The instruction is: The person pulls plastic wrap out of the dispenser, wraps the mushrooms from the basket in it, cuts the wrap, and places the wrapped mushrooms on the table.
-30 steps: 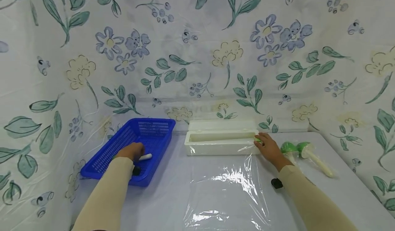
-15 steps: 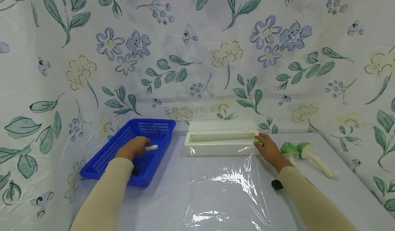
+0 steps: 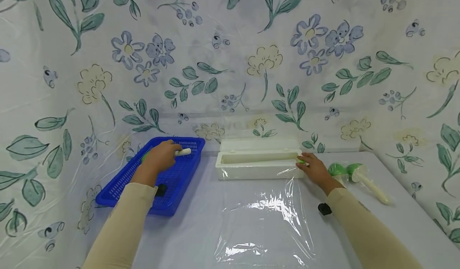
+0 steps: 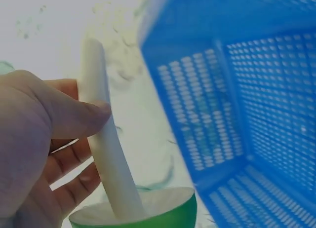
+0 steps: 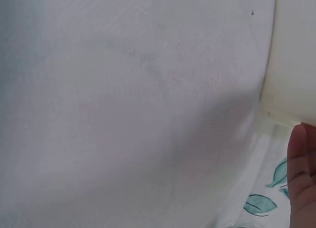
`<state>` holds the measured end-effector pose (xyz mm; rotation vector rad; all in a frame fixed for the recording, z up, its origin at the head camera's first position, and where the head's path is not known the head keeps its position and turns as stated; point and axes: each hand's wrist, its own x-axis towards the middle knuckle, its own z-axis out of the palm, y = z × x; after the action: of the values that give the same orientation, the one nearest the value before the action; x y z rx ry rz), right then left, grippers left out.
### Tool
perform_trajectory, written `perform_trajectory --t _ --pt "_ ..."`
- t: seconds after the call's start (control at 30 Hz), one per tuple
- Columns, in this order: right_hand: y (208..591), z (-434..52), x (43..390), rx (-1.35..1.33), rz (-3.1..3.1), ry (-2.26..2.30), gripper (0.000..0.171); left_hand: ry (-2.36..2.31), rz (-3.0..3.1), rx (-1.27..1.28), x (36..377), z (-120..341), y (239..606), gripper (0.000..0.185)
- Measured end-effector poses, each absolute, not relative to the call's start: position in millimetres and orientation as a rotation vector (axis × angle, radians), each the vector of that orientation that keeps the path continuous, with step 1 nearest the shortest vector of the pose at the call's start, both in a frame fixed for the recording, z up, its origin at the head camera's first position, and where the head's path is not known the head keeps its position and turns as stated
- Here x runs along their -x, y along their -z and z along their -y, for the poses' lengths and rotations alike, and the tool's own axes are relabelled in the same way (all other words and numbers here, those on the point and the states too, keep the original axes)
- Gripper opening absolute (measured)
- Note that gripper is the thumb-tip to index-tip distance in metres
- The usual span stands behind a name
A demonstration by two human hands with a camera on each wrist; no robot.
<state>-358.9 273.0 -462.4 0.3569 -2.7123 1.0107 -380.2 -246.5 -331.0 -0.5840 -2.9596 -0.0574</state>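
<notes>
One green-capped white toy mushroom (image 4: 111, 159) is pinched by left hand (image 3: 159, 157) fingers above the blue perforated plastic basket (image 3: 179, 173); right hand (image 3: 316, 169) fingers rest curled on the open white cling-film box (image 3: 256, 169).

My left hand (image 3: 160, 157) now sits higher and farther back over the blue basket (image 3: 118, 185) than a second ago, lifting the toy mushroom (image 4: 111, 164) off the basket floor, its white stem gripped between thumb and fingers and pointing right.
</notes>
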Motion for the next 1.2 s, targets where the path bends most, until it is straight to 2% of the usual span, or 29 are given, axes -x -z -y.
perform_trajectory --t 0.6,0.87,1.2 --pt "469.8 -266.1 359.6 -0.213 2.711 -1.078 0.044 -0.096 2.697 0.816 338.0 156.5 327.0 0.033" --pt "471.2 -263.5 366.0 -0.226 2.699 -1.018 0.043 -0.161 2.561 0.975 323.4 123.2 342.6 0.033" --pt "474.9 -270.3 370.9 -0.212 2.698 -1.061 0.044 -0.198 2.634 1.019 313.7 86.1 364.8 0.034"
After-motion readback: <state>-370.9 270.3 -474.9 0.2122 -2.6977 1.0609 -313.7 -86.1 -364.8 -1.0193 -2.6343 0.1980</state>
